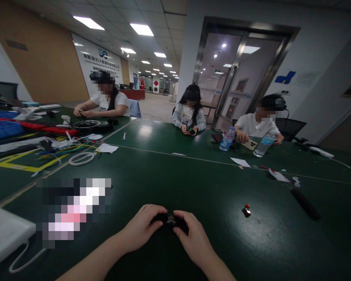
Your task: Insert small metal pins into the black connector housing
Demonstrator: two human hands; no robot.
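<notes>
Close to the table's near side, my left hand [144, 227] pinches one end of a small black object with a metallic middle [171, 219]. The other end is between the thumb and fingers of my right hand [190, 233]. Its exact kind is too dark to make out, and my fingers cover both ends. It is held low over the dark green tabletop [175, 179]. Off to the right of my right hand lies a tiny red and silver piece [247, 210], untouched by either hand.
Left of my hands are a blurred-out bright screen [76, 212], a white box [8, 234] with a cable, and a white cable coil [82, 158]. A long black object [304, 203] lies right. Two water bottles [227, 138] stand across the table, where three people sit.
</notes>
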